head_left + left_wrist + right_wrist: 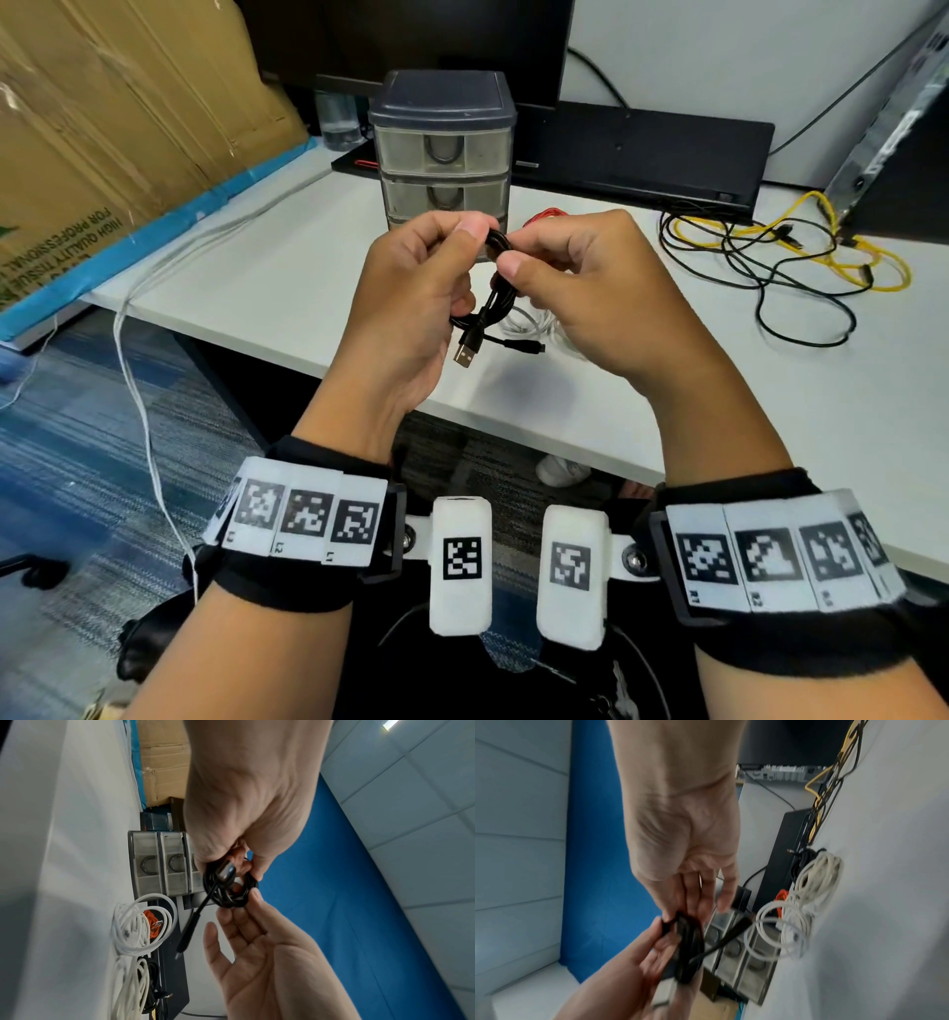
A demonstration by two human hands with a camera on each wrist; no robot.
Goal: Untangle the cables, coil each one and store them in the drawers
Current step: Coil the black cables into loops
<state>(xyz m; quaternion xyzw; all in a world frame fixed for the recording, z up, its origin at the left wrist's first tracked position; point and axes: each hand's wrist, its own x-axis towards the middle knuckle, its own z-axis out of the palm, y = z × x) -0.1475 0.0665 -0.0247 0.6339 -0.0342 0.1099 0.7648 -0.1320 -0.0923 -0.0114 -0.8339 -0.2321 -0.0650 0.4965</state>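
A white desk point(287, 288) carries a grey three-drawer organizer point(442, 149) near its back, coiled white cables point(136, 931) and a red cable point(545, 216) beside it, a tangle of yellow and black cables point(780, 257) to the right, and a black monitor base point(642, 154) behind.

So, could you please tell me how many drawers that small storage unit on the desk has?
3, stacked in the storage unit: top drawer, middle drawer, and bottom drawer, mostly hidden behind the hands in the head view. All appear closed.
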